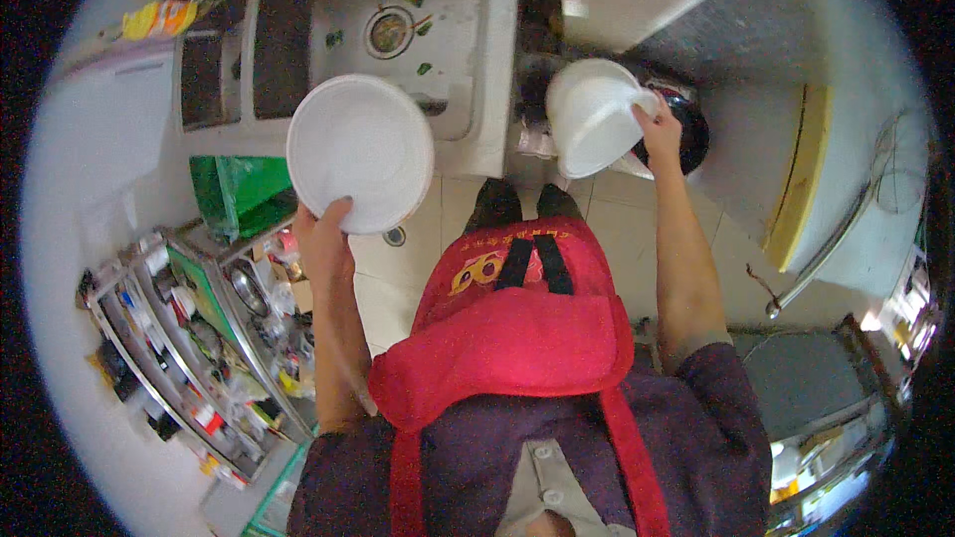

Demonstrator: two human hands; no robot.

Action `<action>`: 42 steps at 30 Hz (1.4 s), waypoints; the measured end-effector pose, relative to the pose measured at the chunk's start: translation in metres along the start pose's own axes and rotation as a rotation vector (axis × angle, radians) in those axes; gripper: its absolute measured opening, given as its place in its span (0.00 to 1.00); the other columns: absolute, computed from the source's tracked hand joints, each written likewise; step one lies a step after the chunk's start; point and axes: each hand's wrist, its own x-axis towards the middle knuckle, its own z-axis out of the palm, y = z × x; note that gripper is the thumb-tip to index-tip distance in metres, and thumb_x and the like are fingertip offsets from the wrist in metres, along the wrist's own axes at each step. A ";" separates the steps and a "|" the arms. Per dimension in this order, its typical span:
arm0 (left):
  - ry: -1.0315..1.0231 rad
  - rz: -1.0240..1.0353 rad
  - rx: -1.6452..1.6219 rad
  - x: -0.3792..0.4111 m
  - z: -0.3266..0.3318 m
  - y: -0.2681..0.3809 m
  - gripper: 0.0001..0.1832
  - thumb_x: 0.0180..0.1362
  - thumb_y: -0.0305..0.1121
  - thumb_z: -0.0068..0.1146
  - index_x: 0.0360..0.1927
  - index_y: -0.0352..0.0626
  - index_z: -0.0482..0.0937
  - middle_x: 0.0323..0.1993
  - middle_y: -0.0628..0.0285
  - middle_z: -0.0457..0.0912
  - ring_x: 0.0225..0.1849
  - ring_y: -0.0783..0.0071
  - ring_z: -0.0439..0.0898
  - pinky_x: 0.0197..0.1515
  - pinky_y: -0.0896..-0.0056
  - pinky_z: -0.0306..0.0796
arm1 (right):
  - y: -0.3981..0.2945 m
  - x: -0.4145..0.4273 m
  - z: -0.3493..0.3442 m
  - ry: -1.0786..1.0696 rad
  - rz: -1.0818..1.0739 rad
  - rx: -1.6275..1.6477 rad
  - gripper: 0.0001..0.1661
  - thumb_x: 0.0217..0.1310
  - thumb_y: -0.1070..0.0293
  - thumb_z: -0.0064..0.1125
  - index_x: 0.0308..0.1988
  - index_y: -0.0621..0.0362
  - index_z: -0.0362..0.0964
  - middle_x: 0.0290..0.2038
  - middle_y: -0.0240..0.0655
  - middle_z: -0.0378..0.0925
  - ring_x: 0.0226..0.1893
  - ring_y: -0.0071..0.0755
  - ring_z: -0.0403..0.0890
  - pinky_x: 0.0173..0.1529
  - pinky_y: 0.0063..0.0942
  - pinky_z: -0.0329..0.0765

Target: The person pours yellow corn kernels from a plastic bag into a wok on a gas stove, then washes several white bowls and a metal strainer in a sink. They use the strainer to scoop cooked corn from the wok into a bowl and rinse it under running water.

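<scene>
My left hand grips the near rim of a round white plate or shallow bowl, thumb on its face. The dish is held up in front of the near left corner of a sink. In my right hand is a deeper white bowl, pinched by its edge and tipped on its side. Just behind and below that bowl shows a dark round container, partly covered by my hand and the bowl. Its contents cannot be made out.
Green scraps lie in the sink around a drain strainer. A green bin stands at left above a cluttered metal shelf. Light floor tiles run below. A grey-topped stand is at lower right.
</scene>
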 end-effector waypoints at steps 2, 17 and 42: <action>0.012 0.049 0.033 0.007 -0.008 -0.003 0.27 0.39 0.19 0.51 0.49 0.30 0.66 0.45 0.53 0.73 0.45 0.65 0.73 0.50 0.68 0.65 | -0.025 -0.010 -0.015 -0.045 0.035 -0.102 0.37 0.44 0.69 0.62 0.56 0.62 0.59 0.40 0.39 0.76 0.38 0.26 0.75 0.44 0.23 0.69; -0.073 -0.061 -0.550 0.131 -0.096 0.029 0.30 0.42 0.21 0.45 0.54 0.33 0.60 0.51 0.54 0.67 0.52 0.61 0.68 0.55 0.62 0.62 | -0.301 -0.084 0.126 -0.047 -0.398 -0.499 0.20 0.54 0.69 0.49 0.47 0.64 0.62 0.32 0.54 0.75 0.33 0.54 0.77 0.37 0.37 0.72; -0.371 -0.334 -0.543 0.285 -0.169 0.066 0.28 0.59 0.44 0.43 0.54 0.30 0.61 0.50 0.54 0.70 0.51 0.67 0.69 0.54 0.69 0.62 | -0.383 0.063 0.423 0.090 -0.744 -0.437 0.15 0.51 0.64 0.57 0.39 0.59 0.71 0.29 0.40 0.75 0.30 0.36 0.75 0.36 0.30 0.70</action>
